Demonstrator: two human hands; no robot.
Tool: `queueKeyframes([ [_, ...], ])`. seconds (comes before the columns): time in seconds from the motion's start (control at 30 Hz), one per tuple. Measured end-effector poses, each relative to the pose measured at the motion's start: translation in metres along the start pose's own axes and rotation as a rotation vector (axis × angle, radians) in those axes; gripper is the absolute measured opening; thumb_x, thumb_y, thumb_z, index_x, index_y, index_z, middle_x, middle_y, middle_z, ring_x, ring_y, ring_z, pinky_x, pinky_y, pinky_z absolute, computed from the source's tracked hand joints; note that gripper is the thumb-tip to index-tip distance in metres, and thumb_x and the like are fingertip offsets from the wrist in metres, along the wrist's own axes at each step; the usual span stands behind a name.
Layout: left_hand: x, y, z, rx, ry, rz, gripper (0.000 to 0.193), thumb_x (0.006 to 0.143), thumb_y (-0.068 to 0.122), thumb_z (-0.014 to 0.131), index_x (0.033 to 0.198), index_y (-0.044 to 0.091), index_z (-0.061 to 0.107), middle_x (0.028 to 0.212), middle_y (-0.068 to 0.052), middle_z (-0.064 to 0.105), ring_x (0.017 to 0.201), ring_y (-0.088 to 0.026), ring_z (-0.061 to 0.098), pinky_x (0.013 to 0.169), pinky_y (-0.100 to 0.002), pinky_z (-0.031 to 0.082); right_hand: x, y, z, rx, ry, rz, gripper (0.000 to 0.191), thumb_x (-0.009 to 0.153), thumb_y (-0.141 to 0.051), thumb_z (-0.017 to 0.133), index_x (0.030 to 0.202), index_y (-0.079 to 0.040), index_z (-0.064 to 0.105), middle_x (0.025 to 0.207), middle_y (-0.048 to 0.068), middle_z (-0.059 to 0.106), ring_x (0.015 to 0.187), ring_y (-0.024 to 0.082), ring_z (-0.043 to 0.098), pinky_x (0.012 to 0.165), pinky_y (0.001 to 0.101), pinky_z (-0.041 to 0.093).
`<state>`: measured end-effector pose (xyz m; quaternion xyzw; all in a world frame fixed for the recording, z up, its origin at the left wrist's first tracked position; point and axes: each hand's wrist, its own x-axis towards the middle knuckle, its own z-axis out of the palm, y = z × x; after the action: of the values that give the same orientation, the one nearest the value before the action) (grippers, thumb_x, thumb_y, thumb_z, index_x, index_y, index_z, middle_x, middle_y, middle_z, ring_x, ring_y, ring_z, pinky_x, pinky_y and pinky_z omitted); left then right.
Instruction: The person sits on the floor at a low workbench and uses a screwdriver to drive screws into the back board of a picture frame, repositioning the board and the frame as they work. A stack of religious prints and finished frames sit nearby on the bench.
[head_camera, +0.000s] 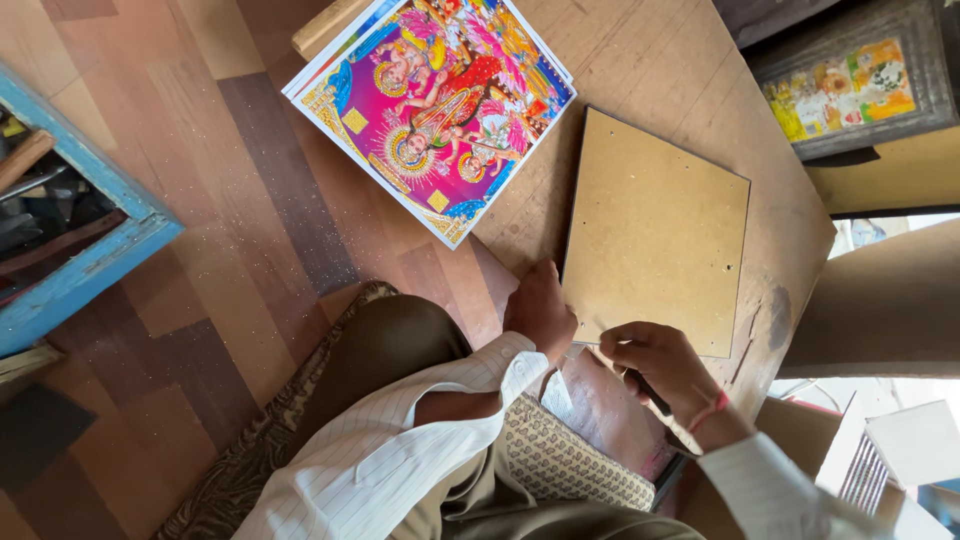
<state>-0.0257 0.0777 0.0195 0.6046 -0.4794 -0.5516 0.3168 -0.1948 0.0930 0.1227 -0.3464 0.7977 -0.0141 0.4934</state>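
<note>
Left hand (540, 310): is pressing, fingers curled, on the brown backing board (655, 230) edge.
Right hand (655, 365): is pinching a dark tool (652, 393) beside it.
Worktop (770, 130): is carrying colourful prints (430, 105).

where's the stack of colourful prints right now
In the head view, the stack of colourful glossy prints lies top centre on the wooden work surface, left of the plain brown backing board.

1 view only, from a head-worn camera looking steeply down. The brown backing board (655, 235) serves as landmark, lying right of centre at close range. The left hand (540, 310) and right hand (655, 365) sit at its near edge, the colourful print (435, 105) beyond its far left corner, and the blue wooden box (85, 265) well left at the frame edge.
</note>
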Motion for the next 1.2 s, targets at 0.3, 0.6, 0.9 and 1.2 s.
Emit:
queueKeyframes([
  [0.3, 0.006, -0.001, 0.008, -0.008, 0.099, 0.088, 0.040, 0.078, 0.014, 0.075, 0.108, -0.002, 0.055, 0.104, -0.029, 0.067, 0.096, -0.048, 0.066, 0.082, -0.054, 0.054, 0.018, 0.085, 0.061, 0.808, 0.368, -0.064, 0.016, 0.090, -0.018, 0.071, 0.096, -0.003, 0.066, 0.075, 0.005, 0.068, 0.047, 0.011, 0.048, 0.041, 0.0279, 0.038],
  [0.6, -0.010, 0.000, 0.011, -0.145, -0.133, -0.004, 0.028, 0.073, 0.017, 0.079, 0.084, -0.003, 0.064, 0.078, -0.018, 0.069, 0.070, -0.031, 0.072, 0.064, -0.044, 0.059, 0.026, 0.111, 0.056, 0.958, 0.419, -0.199, 0.017, 0.086, -0.011, 0.080, 0.092, -0.002, 0.067, 0.069, 0.001, 0.059, 0.048, 0.010, 0.051, 0.041, 0.0269, 0.039],
  [0.9, -0.063, -0.026, 0.061, -0.560, -0.498, -0.424, 0.032, 0.088, 0.020, 0.071, 0.107, -0.004, 0.066, 0.085, -0.012, 0.073, 0.067, -0.022, 0.075, 0.057, -0.034, 0.062, 0.022, 0.154, 0.017, 0.761, 0.543, -0.240, 0.032, 0.086, -0.013, 0.079, 0.112, 0.004, 0.071, 0.078, 0.007, 0.072, 0.048, 0.012, 0.057, 0.041, 0.0269, 0.039],
  [1.2, -0.053, -0.043, 0.069, -0.579, -0.504, -0.409, 0.033, 0.092, 0.023, 0.072, 0.107, -0.007, 0.070, 0.085, -0.015, 0.075, 0.072, -0.022, 0.075, 0.063, -0.034, 0.063, 0.001, 0.178, 0.064, 1.114, 0.242, -0.253, 0.013, 0.087, -0.009, 0.076, 0.096, -0.001, 0.071, 0.071, 0.002, 0.066, 0.050, 0.009, 0.053, 0.042, 0.0252, 0.039],
])
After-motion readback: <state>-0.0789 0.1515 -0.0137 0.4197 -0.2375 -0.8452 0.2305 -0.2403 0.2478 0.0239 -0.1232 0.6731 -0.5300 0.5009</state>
